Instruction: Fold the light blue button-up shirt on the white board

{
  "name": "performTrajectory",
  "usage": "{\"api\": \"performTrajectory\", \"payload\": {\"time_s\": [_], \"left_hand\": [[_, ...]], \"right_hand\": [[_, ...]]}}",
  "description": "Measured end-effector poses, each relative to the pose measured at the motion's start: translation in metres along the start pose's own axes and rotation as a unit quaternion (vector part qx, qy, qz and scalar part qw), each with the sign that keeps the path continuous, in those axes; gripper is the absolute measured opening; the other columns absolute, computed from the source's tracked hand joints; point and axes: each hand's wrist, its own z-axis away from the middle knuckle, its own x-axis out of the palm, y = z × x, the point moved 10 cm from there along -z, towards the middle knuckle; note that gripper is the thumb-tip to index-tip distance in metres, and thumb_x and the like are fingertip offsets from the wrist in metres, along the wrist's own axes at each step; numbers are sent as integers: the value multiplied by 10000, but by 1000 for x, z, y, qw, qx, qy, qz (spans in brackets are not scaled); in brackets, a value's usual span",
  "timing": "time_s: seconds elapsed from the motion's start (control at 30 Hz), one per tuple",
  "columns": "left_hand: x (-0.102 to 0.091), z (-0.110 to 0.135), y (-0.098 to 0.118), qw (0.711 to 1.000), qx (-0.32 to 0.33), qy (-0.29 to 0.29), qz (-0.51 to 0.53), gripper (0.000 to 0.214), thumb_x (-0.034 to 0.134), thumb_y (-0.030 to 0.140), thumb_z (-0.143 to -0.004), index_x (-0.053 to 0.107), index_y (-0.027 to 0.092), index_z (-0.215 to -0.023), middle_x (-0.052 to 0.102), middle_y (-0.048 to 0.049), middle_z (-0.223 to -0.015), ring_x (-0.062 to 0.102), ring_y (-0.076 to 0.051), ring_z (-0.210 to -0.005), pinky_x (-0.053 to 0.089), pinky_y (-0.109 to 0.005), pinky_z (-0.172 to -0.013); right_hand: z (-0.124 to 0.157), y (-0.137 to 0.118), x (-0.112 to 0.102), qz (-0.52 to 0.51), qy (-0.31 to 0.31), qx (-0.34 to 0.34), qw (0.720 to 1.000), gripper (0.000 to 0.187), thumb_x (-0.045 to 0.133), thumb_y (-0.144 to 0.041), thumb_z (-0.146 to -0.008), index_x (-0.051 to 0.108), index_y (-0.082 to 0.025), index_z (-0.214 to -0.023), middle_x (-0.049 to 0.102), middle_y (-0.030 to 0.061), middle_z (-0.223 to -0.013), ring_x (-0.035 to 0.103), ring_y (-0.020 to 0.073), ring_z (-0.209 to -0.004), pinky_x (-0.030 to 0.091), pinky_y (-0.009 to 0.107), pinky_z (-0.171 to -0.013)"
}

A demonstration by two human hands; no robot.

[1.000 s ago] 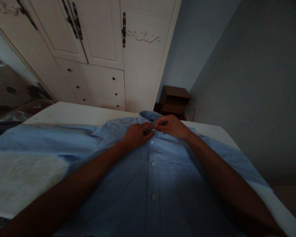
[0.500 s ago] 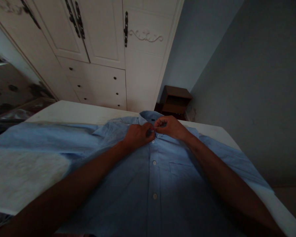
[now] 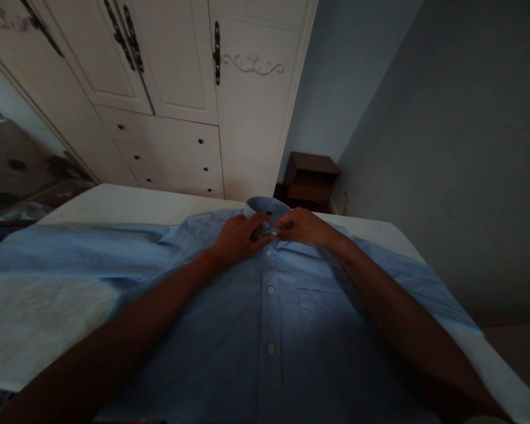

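A light blue button-up shirt lies front up, its collar at the far end and its sleeves spread to both sides. White buttons run down the middle strip; one button shows between my hands just below the collar. My left hand rests on the left chest, thumb and forefinger apart, the thumb tip beside that button. From the other side, my right hand pinches the edge of the shirt front near the button. Its lower fingers are curled and partly hidden.
The shirt lies on a white table. Behind it stands a cream wardrobe with dark handles and several drawers. A small brown cabinet stands by the grey wall at the back right. Clutter in dim light lies beyond the table's left edge.
My left thumb and forefinger have moved apart from their pinch, and the button between the hands now shows. My right hand keeps its pinch. The view has shifted slightly.
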Motion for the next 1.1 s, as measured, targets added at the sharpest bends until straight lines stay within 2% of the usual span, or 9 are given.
{"api": "performTrajectory", "payload": {"time_s": [0.13, 0.23, 0.33, 0.47, 0.67, 0.8, 0.97, 1.03, 1.1], "left_hand": [[-10, -1, 2, 999, 27, 31, 20, 364, 464, 433, -933, 620, 218, -1182, 631, -92, -1105, 592, -213, -992, 445, -369, -881], [-3, -1, 0, 999, 29, 10, 25, 346, 391, 369, -966, 615, 242, -1198, 567, -88, -1295, 471, -254, -1231, 359, -436, -995], [9, -1, -5, 998, 8, -37, 50, 338, 364, 340, -976, 618, 240, -1176, 629, -77, -1228, 473, -250, -1242, 319, -463, -1019], [12, -4, -14, 995, -36, -48, 82, 308, 415, 368, -959, 680, 226, -1026, 696, -69, -1042, 588, -231, -1048, 359, -443, -966], [12, -14, -33, 982, -82, -50, 160, 277, 517, 394, -903, 717, 214, -966, 729, -51, -981, 632, -212, -968, 430, -367, -910], [16, -38, -44, 970, -84, -66, 220, 309, 496, 402, -903, 714, 184, -881, 737, -35, -910, 655, -171, -863, 467, -282, -800], [29, -67, -32, 993, -24, -106, 41, 323, 448, 389, -940, 709, 199, -923, 732, -41, -924, 642, -208, -910, 393, -377, -879], [37, -68, -27, 993, -8, -114, -25, 349, 404, 376, -962, 701, 192, -951, 721, -69, -949, 625, -234, -946, 370, -411, -883], [37, -66, -29, 994, -19, -92, -50, 366, 375, 369, -972, 689, 182, -972, 703, -89, -997, 599, -243, -987, 371, -402, -868]], "right_hand": [[0, -3, -2, 12, 8, -15, 1000, 105, 645, -204, -796, 729, -169, -848, 664, 0, -738, 579, 127, -686, 401, 255, -649], [0, -7, -7, 30, 22, -59, 998, 128, 642, -237, -814, 726, -192, -900, 693, 17, -859, 611, 156, -793, 435, 278, -724], [3, -9, -12, 30, 22, -110, 993, 190, 640, -320, -839, 721, -218, -977, 697, 35, -984, 622, 187, -914, 453, 323, -821], [6, 1, -15, 40, 7, -121, 992, 256, 656, -339, -827, 706, -266, -1068, 697, 30, -1084, 615, 227, -1041, 434, 389, -928], [-3, 22, -14, 22, 30, -74, 997, 220, 565, -309, -874, 728, -219, -990, 725, 32, -975, 654, 202, -911, 464, 348, -874], [-7, 23, -22, 41, 86, -85, 992, 248, 506, -313, -906, 713, -218, -1005, 719, 34, -975, 644, 200, -908, 464, 354, -862], [-4, 32, -39, 141, 212, -67, 965, 299, 555, -359, -884, 644, -206, -1125, 682, 83, -1057, 581, 263, -1033, 411, 452, -936], [-5, 40, -34, 149, 217, -56, 963, 392, 560, -413, -880, 593, -199, -1206, 645, 108, -1143, 546, 288, -1106, 405, 479, -952], [-8, 48, -24, 145, 203, -48, 967, 468, 530, -488, -886, 552, -211, -1262, 580, 124, -1265, 488, 308, -1202, 388, 510, -985]]}}
